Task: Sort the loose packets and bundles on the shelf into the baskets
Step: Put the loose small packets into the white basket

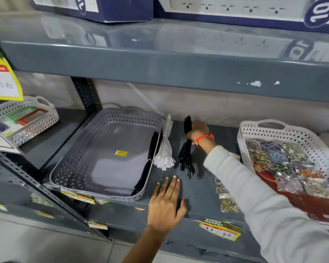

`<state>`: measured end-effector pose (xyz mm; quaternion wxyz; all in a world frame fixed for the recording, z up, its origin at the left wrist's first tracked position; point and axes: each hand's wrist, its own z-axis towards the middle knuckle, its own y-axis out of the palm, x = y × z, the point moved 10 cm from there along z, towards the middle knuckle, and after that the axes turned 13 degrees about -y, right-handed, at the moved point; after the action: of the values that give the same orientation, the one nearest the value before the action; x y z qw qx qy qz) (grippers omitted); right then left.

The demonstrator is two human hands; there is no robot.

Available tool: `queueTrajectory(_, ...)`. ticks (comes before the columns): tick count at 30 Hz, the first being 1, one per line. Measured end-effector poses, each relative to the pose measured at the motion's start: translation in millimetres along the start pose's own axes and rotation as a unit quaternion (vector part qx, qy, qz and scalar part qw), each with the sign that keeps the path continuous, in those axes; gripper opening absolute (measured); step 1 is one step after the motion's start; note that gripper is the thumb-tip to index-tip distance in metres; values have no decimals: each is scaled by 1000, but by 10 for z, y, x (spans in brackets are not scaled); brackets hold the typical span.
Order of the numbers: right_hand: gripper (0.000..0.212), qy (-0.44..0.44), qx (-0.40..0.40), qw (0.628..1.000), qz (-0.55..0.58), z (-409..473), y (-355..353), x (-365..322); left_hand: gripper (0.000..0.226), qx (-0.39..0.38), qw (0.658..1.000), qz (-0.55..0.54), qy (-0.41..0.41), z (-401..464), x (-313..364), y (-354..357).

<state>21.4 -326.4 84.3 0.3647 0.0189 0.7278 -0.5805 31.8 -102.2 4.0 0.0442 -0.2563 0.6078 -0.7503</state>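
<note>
My right hand point(197, 130) is far back on the grey shelf point(198, 194), closed around a black bundle point(186, 160) whose strands hang down toward me. A white bundle point(164, 149) lies just left of it, beside the grey basket point(68, 173), which holds a dark flat sheet and black strips along its right wall. My left hand point(166, 204) rests flat on the shelf's front part, fingers apart, holding nothing. Clear packets of glittery pieces point(225, 196) lie loose under my right sleeve. The white basket point(243, 141) at right is filled with several similar packets.
Another white basket point(0, 112) with boxed goods stands at the far left, past a slotted upright post point(85, 93). The upper shelf point(160, 59) overhangs closely and carries blue power-strip boxes point(245, 14). Price tags point(220, 229) stick to the shelf's front edge.
</note>
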Motion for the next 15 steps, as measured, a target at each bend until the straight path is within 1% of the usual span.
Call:
queueTrajectory(4,46,-40,15,999,5,232,2,-313,59,-2,1000,-5,5,6,-5,29)
queueTrajectory(9,43,-53,-6,998,20,330,321,-329,59,2,1000,3,10,10,-1,29)
queueTrajectory(13,26,-62,-3,997,43,266,334,-171,60,1,1000,8,4,10,15,14)
queueTrajectory(15,3,-58,9,997,50,190,211,-43,60,1,1000,6,-1,6,24,9)
